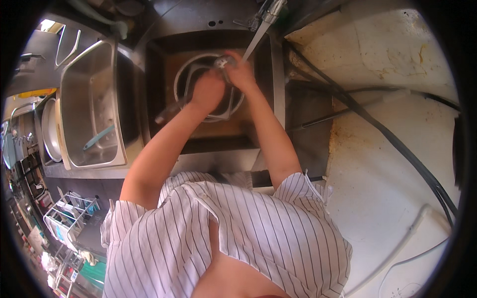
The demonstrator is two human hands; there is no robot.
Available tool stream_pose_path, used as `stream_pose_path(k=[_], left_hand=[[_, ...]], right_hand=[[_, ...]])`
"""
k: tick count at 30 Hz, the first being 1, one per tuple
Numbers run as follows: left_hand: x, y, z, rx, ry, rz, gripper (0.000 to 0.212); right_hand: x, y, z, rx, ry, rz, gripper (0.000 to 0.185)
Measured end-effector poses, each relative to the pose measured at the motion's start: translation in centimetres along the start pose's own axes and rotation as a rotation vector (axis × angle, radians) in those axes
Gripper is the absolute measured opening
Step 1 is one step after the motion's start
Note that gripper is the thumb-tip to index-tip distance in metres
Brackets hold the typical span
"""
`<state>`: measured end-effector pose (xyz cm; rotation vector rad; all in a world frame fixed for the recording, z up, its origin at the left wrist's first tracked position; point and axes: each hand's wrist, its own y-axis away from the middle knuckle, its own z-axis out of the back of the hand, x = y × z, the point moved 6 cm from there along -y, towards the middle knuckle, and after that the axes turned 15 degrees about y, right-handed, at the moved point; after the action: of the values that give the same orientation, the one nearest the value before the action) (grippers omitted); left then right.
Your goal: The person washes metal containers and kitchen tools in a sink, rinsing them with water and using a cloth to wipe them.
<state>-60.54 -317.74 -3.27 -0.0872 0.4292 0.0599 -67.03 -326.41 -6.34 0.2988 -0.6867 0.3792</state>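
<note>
Both hands are over a round pot (178, 80) standing in a steel sink basin (158, 70). My right hand (241, 74) grips a shiny metal utensil (224, 62), whose exact kind is blurred. Beside it, my left hand (209, 89) is close to the utensil, its fingers hidden and blurred. Inside the pot's outline sits a rectangular clear-edged container (234, 102), partly covered by the hands. A pale stream of water (255, 43) runs from the tap (275, 12) down to my right hand. A blurred handle-like thing (166, 114) sticks out below my left forearm.
A second steel basin (87, 97) at the left holds a light-blue long-handled utensil (98, 138). White round dishes (51, 130) stand beyond it. Dark hoses (357, 106) cross the stained white surface (376, 149) at the right. A white wire rack (69, 216) stands lower left.
</note>
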Motion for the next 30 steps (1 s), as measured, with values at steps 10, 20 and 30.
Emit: stream_pose_path(k=[10,20,30], left_hand=[[1.8,2.9,-1.2,0.599,1.614,0.861,0.026],[2.2,3.2,-1.8,0.497,0.911,0.403,0.021],[4.9,3.7,-3.4,0.199,0.814,0.451,0.022]], right_hand=[[-2.5,-0.2,0.1,-0.161,0.019,-0.072,0.027],[1.8,-0.1,-0.7,-0.102,0.504,0.769,0.023],[-1.9,1.9,-8.0,-0.163,-1.034,-0.709,0.037]])
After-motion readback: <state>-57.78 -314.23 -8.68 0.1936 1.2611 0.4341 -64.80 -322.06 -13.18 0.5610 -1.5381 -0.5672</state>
